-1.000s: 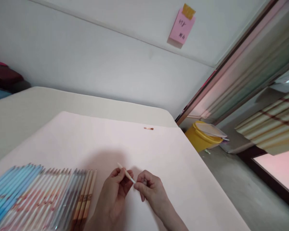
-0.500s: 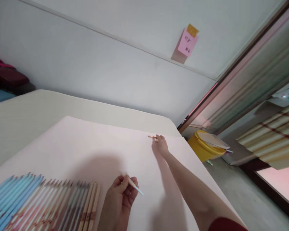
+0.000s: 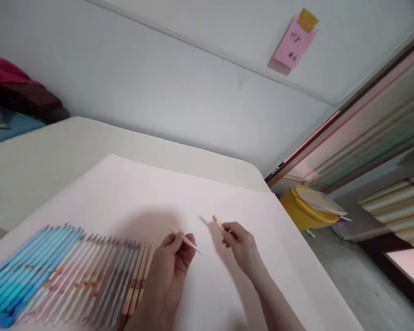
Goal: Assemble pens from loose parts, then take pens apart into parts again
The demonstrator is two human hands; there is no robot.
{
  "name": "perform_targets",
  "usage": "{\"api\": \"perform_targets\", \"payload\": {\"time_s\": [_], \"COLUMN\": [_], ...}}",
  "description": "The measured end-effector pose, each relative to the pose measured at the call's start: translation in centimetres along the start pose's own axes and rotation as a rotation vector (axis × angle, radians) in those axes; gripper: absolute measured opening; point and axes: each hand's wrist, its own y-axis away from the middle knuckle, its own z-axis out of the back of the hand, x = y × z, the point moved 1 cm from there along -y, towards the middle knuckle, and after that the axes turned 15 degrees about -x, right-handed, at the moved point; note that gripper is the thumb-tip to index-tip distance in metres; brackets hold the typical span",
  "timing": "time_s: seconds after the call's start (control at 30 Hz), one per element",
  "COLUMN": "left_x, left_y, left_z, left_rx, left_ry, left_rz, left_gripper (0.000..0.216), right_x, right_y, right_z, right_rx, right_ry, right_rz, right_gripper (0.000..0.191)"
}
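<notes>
My left hand point(image 3: 174, 262) is closed in a pinch on a slim, pale pen-like stick point(image 3: 188, 242) with a whitish-blue end pointing right and down. To its right, over the pale sheet, my right hand point(image 3: 239, 241) grips a wood-coloured stick point(image 3: 216, 221) with brown marks at its tip; the fingers hide most of its length. Just left of my left hand lies a tight row of pencils, points away from me: blue pencils point(image 3: 31, 266), white-and-pink pencils point(image 3: 72, 271), grey pencils point(image 3: 120, 271) and plain wood-coloured pencils point(image 3: 138, 276).
A pale pink sheet point(image 3: 152, 193) covers much of the cream table point(image 3: 89, 135), which meets a white wall point(image 3: 158, 92). On the wall hangs a pink note point(image 3: 295, 46). Beyond the table's right edge stands a yellow bin point(image 3: 307, 207). Dark red and blue items point(image 3: 24, 94) lie far left.
My right hand has drawn back from the sheet's far edge toward me, lifting the wood-coloured stick. My left hand still pinches the pale stick. The view has swung somewhat left.
</notes>
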Motion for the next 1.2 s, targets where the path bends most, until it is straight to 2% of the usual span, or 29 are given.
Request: {"api": "perform_targets", "payload": {"time_s": [0.1, 0.2, 0.43, 0.83, 1.03, 1.2], "left_x": [-0.5, -0.9, -0.6, 1.4, 2.1, 1.8], "left_y": [-0.4, -0.6, -0.3, 0.1, 0.1, 0.7], "left_z": [0.5, 0.9, 0.9, 0.3, 0.5, 0.4], "left_rx": [0.019, 0.034, 0.061, 0.095, 0.116, 0.125], "left_ry": [0.017, 0.021, -0.052, -0.188, -0.215, -0.210], "left_rz": [-0.072, -0.149, -0.275, -0.295, -0.284, -0.273], "left_gripper": [0.013, 0.014, 0.011, 0.006, 0.008, 0.009], "right_x": [3.1, 4.8, 4.8, 4.4, 4.7, 4.9], "right_y": [4.9, 6.6, 6.7, 8.0, 8.6, 8.7], "right_z": [1.8, 2.7, 2.4, 2.0, 1.5, 1.5], "right_rx": [0.061, 0.065, 0.058, 0.046, -0.005, 0.033], "right_ry": [-0.156, -0.165, -0.154, 0.074, 0.068, 0.006], "right_rz": [0.063, 0.120, 0.213, 0.229, 0.242, 0.227], "right_gripper": [0.018, 0.021, 0.022, 0.017, 0.019, 0.021]}}
